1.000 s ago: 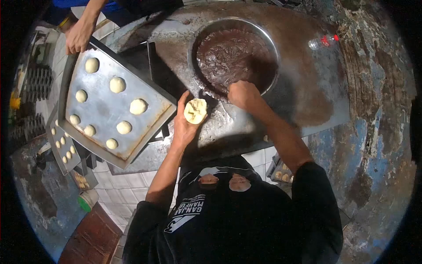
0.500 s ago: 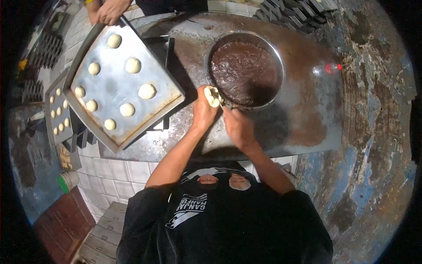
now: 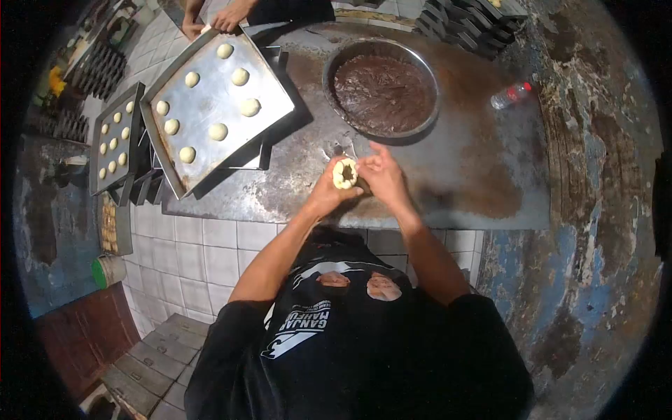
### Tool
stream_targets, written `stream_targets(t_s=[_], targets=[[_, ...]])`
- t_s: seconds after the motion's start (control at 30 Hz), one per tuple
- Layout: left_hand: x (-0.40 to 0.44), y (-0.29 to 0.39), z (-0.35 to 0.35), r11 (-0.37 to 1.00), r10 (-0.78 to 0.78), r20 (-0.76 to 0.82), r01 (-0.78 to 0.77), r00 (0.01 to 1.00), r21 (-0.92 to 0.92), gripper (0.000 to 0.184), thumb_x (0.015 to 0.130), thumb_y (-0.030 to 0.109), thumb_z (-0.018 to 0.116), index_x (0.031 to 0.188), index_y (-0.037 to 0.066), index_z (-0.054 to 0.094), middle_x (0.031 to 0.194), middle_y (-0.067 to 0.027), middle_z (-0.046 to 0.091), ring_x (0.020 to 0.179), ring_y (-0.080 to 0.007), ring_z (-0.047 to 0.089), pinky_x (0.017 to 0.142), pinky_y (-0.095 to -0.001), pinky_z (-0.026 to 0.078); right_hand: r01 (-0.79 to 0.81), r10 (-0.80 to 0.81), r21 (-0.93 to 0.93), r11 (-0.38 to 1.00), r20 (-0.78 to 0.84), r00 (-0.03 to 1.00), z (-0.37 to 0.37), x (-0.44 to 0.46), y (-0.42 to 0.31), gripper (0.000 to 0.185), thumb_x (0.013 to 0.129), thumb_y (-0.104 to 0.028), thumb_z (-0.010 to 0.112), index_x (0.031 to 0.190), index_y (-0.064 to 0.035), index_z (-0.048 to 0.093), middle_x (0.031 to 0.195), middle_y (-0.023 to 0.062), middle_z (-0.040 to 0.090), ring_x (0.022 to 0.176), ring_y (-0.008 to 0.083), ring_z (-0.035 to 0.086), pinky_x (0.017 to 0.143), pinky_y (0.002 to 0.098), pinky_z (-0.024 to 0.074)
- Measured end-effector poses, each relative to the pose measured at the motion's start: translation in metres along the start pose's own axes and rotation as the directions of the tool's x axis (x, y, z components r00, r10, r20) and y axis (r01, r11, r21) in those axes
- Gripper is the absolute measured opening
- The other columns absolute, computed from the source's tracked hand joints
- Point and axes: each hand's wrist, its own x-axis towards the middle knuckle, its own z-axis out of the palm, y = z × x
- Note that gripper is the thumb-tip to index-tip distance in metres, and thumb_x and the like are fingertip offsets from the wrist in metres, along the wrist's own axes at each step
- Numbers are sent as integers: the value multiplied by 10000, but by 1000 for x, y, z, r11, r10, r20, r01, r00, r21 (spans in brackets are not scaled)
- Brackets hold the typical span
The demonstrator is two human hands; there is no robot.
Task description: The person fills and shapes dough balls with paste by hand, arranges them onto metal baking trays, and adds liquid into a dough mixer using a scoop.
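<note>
My left hand [image 3: 329, 192] cups a piece of dough [image 3: 339, 180] above the near part of the metal table. The dough stands open at the top, its pale, folded edge around a dark brown filling [image 3: 347, 172]. From the right, my right hand [image 3: 385, 180] has its fingertips closed at the dough's edge, with one finger raised. Just beyond both hands sits a round metal bowl [image 3: 396, 137] of dark brown paste [image 3: 385, 91]. A thin, light shape on the table behind the dough is too small to make out.
At left, a metal tray [image 3: 203, 105] with several dough balls rests at an angle on other trays. Another person's hand [image 3: 232, 15] holds its far corner. A smaller tray [image 3: 105, 129] of dough balls stands further left. A plastic bottle [image 3: 509, 96] lies at right; dark metal moulds [image 3: 465, 28] are stacked behind.
The dough has moved from the bowl's rim towards me, and filling now shows inside it. My right hand has left the bowl's edge. The tray at left appears shifted in the tilted view.
</note>
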Motion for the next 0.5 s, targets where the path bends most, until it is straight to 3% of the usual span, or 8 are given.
stream_targets(t_s=[0.03, 0.1, 0.17, 0.23, 0.3, 0.37, 0.43, 0.5], targets=[[-8, 0, 8, 997, 0, -1, 0, 1000, 72, 710, 721, 60, 861, 1303, 77, 457, 1123, -31, 595, 1047, -141, 572, 917, -295, 476, 13, -13, 3, 1000, -7, 1000, 1, -17, -19, 492, 908, -123, 658, 1364, -19, 505, 1046, 154, 715, 1001, 255, 682, 903, 375, 526], [-17, -2, 18, 978, 17, -76, 0, 997, 209, 655, 751, 126, 866, 1271, 80, 469, 1071, -23, 609, 998, -125, 577, 876, -292, 479, 329, -162, -542, 773, 332, 929, 1, -58, -43, 528, 921, -79, 597, 1409, 23, 419, 1078, 150, 714, 1048, 262, 670, 929, 391, 509], [-31, 10, 31, 991, -4, -107, 18, 994, 130, 543, 802, 152, 825, 1234, 91, 502, 1007, -5, 604, 893, -101, 568, 761, -269, 471, 515, -368, -476, 713, 371, 852, -10, -75, -42, 513, 929, -68, 562, 1413, 18, 415, 1126, 151, 704, 1069, 304, 662, 949, 401, 494], [-45, 30, 44, 998, -31, -146, 39, 989, 50, 432, 852, 179, 785, 1196, 101, 534, 942, 13, 598, 788, -78, 558, 646, -246, 464, 362, -368, -164, 918, -13, 930, -20, -88, -38, 453, 932, -85, 568, 1377, -36, 500, 1181, 159, 687, 1101, 314, 647, 956, 402, 491], [-54, 39, 55, 980, -133, 17, 134, 991, -148, 291, 896, 237, 744, 1116, 107, 605, 849, 36, 572, 704, -41, 508, 554, -227, 404, 292, -293, 42, 955, 14, 956, -17, -102, -30, 420, 938, -99, 585, 1349, -45, 523, 1172, 149, 687, 1084, 300, 650, 962, 397, 482], [-68, 45, 72, 985, -92, -55, 83, 994, -153, 262, 957, 281, 667, 1115, 72, 669, 909, 0, 629, 781, -87, 576, 643, -245, 463, 360, -404, -419, 833, -17, 915, -17, -114, -25, 450, 935, -103, 619, 1347, 5, 473, 1124, 112, 701, 1021, 231, 662, 919, 348, 491], [-78, 52, 81, 995, 75, -201, -60, 977, 82, 321, 990, 288, 624, 1151, 11, 645, 1083, -57, 683, 993, -124, 611, 867, -278, 489, 325, -370, -348, 879, -69, 927, -17, -118, -27, 417, 918, -111, 673, 1268, 31, 497, 1053, 91, 706, 966, 179, 660, 869, 310, 496], [-84, 50, 83, 971, 202, -216, -167, 955, 171, 411, 1024, 329, 552, 1254, -1, 637, 1162, -117, 688, 1057, -191, 640, 942, -313, 486, 228, -208, 149, 962, -136, 969, -10, -121, -23, 314, 912, -94, 688, 1172, 17, 553, 1003, 78, 700, 947, 133, 644, 833, 272, 494]])
